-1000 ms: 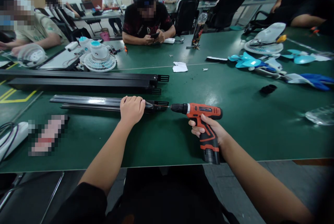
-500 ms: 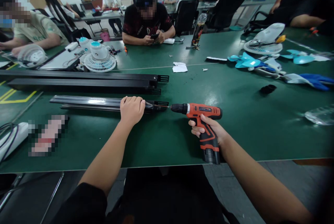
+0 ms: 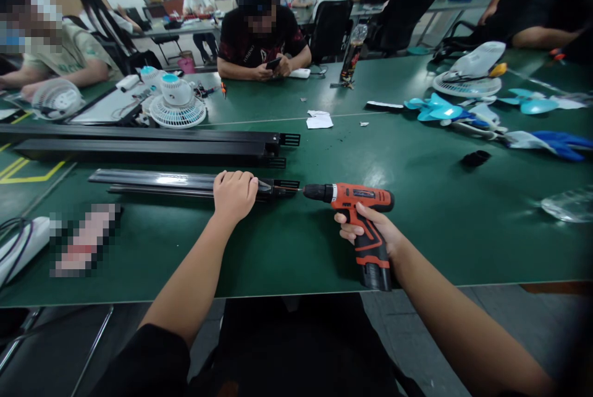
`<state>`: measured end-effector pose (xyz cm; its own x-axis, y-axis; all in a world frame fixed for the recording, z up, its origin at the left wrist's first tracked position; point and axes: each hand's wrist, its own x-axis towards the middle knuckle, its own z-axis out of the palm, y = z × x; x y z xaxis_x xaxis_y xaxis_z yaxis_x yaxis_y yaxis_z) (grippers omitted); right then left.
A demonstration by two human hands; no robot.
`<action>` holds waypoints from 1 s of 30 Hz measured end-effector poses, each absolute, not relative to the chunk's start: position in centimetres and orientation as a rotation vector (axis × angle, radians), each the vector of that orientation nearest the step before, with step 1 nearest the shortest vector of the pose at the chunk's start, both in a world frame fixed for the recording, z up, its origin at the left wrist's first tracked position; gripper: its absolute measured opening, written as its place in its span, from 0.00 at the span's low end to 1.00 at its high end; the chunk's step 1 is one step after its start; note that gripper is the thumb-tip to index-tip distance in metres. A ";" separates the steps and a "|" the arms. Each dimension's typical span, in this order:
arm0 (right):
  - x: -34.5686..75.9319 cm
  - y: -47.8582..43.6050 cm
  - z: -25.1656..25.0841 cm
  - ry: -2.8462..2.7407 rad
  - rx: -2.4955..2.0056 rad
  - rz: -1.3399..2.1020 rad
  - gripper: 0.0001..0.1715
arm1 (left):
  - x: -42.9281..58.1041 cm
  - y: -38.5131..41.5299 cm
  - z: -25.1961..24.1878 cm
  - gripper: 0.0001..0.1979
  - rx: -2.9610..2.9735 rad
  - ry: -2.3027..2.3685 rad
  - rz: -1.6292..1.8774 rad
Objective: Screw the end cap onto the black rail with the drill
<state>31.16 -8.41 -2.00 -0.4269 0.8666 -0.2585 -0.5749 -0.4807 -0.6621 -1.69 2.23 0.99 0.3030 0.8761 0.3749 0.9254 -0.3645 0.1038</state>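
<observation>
Drill (image 3: 361,195) lies on its side above the near part of the green desk (image 3: 440,242), nose to the left, its base by the desk's near edge. A thin bit (image 3: 291,189) runs from the black chuck (image 3: 319,192) to the slotted right end of a dark bar (image 3: 152,178); whether it bites into anything there is too small to tell. The right grip (image 3: 370,226) is wrapped round the drill's handle, fingers curled over the front; whether the trigger is pressed, I cannot tell. The left grip (image 3: 235,193) is closed over the bar from above, near that same end.

Just beyond, two black bars (image 3: 139,150) lie roughly parallel to the held one. White fan parts (image 3: 176,100) stand farther back on the left, paper (image 3: 319,119) lies past the drill, and blue blades (image 3: 433,107) lie to the right. A small black piece (image 3: 475,158) rests nearer. Across the desk a person (image 3: 259,45) holds a phone (image 3: 273,63), near an upright bottle (image 3: 352,57).
</observation>
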 end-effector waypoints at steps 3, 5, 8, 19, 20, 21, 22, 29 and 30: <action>31.2 -8.4 -2.1 -0.598 -0.721 2.008 0.17 | -1.7 2.2 1.0 0.24 -2.428 -1.682 -0.562; 31.2 -8.4 -2.2 -0.603 -0.721 1.997 0.16 | -1.7 2.3 0.9 0.24 -2.422 -1.679 -0.565; 31.2 -8.3 -2.1 -0.613 -0.739 1.985 0.16 | -1.8 2.3 0.8 0.24 -2.409 -1.677 -0.564; 31.2 -8.4 -2.0 -0.591 -0.705 2.012 0.18 | -1.6 2.1 1.2 0.24 -2.437 -1.712 -0.583; 31.1 -8.4 -2.0 -0.589 -0.704 2.017 0.18 | -1.6 2.1 1.2 0.24 -2.442 -1.716 -0.582; 31.1 -8.4 -2.0 -0.587 -0.703 2.018 0.18 | -1.6 2.1 1.2 0.24 -2.444 -1.722 -0.583; 31.1 -8.4 -1.9 -0.586 -0.702 2.017 0.18 | -1.6 2.2 1.1 0.24 -2.447 -1.727 -0.584; 31.0 -8.5 -2.0 -0.584 -0.713 1.993 0.17 | -1.7 2.3 1.0 0.25 -2.449 -1.710 -0.590; 31.0 -8.5 -2.0 -0.585 -0.708 1.994 0.18 | -1.7 2.3 0.9 0.25 -2.441 -1.703 -0.584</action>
<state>31.04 -8.50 -2.00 -0.4201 0.8729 -0.2483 -0.6005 -0.4725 -0.6451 -1.72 2.27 0.92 0.2977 0.8802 0.3697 0.9218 -0.3657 0.1285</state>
